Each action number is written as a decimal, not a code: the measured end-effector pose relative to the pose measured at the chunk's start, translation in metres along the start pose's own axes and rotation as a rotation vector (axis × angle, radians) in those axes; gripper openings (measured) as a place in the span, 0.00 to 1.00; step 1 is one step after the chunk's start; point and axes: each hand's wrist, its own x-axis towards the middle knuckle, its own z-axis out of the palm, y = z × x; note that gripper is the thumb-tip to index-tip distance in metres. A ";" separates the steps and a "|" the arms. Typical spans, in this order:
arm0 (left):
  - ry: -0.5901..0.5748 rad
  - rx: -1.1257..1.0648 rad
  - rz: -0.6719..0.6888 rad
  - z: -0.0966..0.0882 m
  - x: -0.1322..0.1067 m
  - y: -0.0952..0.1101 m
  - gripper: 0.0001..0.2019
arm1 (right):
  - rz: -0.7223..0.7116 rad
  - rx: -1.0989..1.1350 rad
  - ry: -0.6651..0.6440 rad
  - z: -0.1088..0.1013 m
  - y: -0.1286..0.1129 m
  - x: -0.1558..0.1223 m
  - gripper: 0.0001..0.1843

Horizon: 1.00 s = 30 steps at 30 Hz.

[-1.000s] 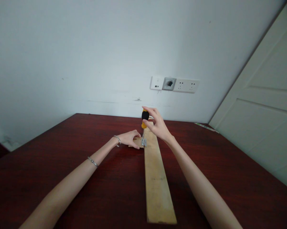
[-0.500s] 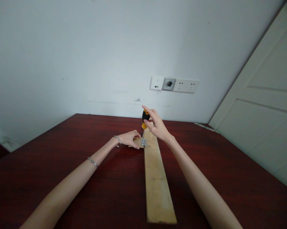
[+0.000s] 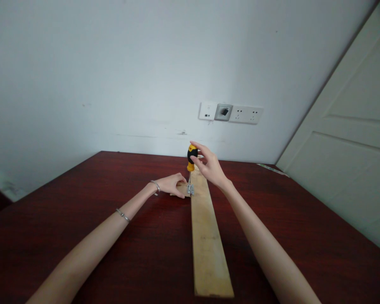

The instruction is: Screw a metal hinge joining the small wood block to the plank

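Observation:
My right hand [image 3: 210, 166] has its fingers around the yellow-and-black handle of a screwdriver [image 3: 192, 156]. The screwdriver stands nearly upright, its shaft reaching down to a metal hinge [image 3: 190, 189]. That hinge spans the joint between a short wooden piece [image 3: 182, 189] and a long wooden board [image 3: 210, 240]. With thumb and fingers, my left hand [image 3: 171, 185] grips the short piece, left of the hinge. The screwdriver's tip and any screw under it are too small to make out.
The dark red tabletop [image 3: 120, 253] reaches back to a white wall [image 3: 114, 76]. Wall sockets [image 3: 245, 114] sit above its rear edge. A thin pale strip [image 3: 272, 169] lies at the back right, near a white panelled door [image 3: 351, 139].
My right hand's fingers have shifted on the screwdriver handle, and more of the yellow top now shows. The left hand, the hinge and both wooden pieces stay in place.

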 end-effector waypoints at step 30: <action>0.003 -0.008 0.009 0.000 -0.001 0.000 0.31 | 0.022 -0.009 -0.002 0.000 0.002 -0.001 0.28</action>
